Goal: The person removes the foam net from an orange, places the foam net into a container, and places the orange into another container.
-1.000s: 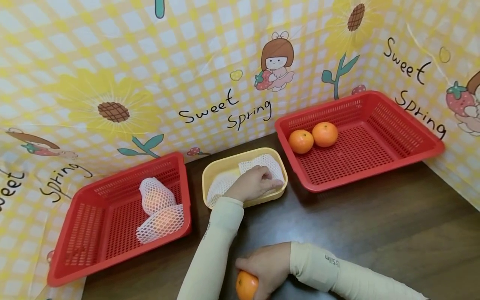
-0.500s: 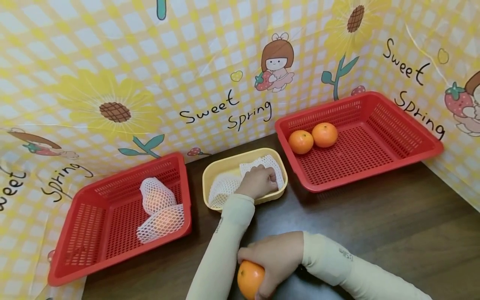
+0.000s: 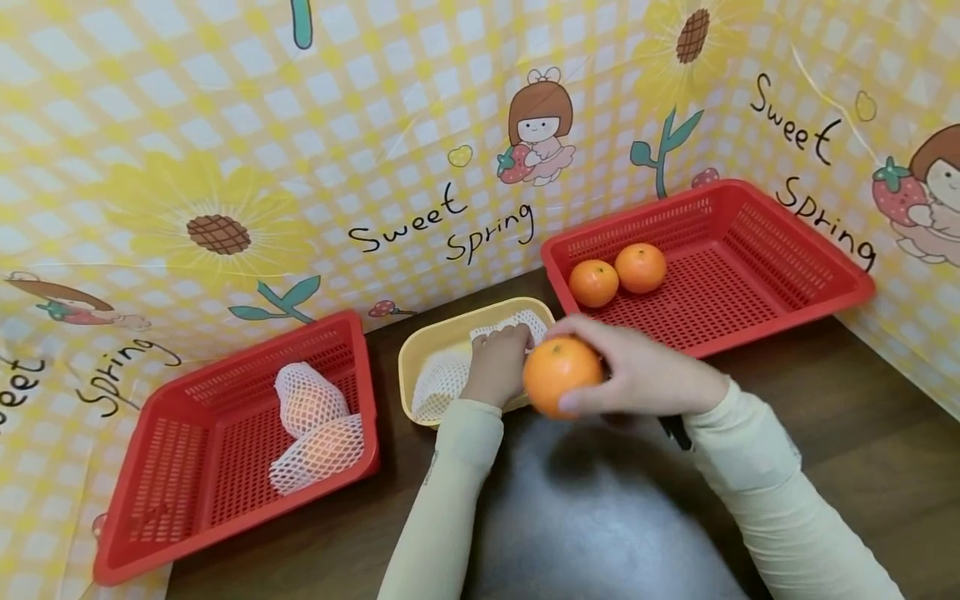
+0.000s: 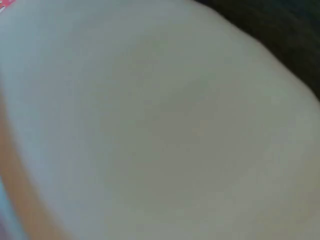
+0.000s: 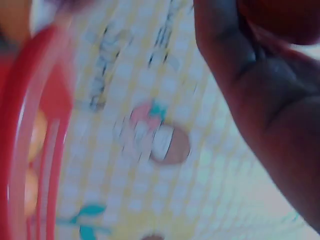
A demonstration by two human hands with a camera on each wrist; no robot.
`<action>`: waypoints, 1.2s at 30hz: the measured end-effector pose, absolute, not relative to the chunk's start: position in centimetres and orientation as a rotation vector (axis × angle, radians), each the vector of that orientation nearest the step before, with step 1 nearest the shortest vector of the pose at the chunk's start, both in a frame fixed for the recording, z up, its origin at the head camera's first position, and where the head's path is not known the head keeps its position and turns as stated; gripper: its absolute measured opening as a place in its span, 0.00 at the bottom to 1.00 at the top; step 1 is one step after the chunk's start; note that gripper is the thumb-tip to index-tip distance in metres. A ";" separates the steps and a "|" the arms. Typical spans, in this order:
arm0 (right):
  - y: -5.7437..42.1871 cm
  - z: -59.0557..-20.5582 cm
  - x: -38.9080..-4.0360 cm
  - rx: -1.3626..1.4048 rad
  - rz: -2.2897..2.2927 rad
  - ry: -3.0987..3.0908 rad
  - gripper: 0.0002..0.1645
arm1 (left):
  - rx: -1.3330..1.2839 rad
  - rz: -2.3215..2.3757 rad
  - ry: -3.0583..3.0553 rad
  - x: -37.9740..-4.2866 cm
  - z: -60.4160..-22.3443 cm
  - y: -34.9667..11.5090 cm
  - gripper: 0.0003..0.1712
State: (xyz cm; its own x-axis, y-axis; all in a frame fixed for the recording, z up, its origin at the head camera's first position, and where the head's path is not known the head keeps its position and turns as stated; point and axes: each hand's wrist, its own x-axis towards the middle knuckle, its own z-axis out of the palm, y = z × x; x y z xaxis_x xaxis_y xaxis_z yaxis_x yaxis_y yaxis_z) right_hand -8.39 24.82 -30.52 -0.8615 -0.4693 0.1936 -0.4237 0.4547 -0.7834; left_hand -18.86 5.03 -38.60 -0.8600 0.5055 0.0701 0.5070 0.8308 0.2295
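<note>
My right hand (image 3: pixel 645 371) grips a bare orange (image 3: pixel 558 379), thumb on the near side and fingers over its top. The orange is held up over the table, and in the head view it overlaps the right end of a small yellow tub (image 3: pixel 408 379). My left hand (image 3: pixel 497 362) reaches down into that tub at a white foam net (image 3: pixel 528 321); its fingertips are hidden, and I cannot tell whether they pinch the net. Another white foam net (image 3: pixel 442 383) lies in the tub's left half. A pale, blurred surface fills the left wrist view.
On the left, a red basket (image 3: pixel 168 550) holds two fruits in foam nets (image 3: pixel 311 400). A second red basket (image 3: pixel 795 321) on the right has two bare oranges (image 3: pixel 641 267) in its left corner. A yellow checked cloth (image 3: pixel 375 125) hangs behind the brown table (image 3: pixel 810 417).
My right hand has lifted the orange from the table's near part, up and away toward the tub. My left hand stays in the tub, its fingers now deeper at the net.
</note>
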 end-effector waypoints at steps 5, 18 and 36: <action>27.5 -30.6 -9.9 -0.444 -1.424 2.840 0.41 | -0.801 -0.548 -2.813 -17.5 -37.6 6.1 0.10; 32.2 -33.1 -12.8 0.105 -1.400 2.989 0.54 | -0.996 -0.880 -2.895 -13.8 -37.9 10.0 0.50; 30.4 -36.3 -15.5 -0.029 -0.924 2.921 0.47 | -0.962 -0.770 -2.953 -13.3 -38.8 10.3 0.53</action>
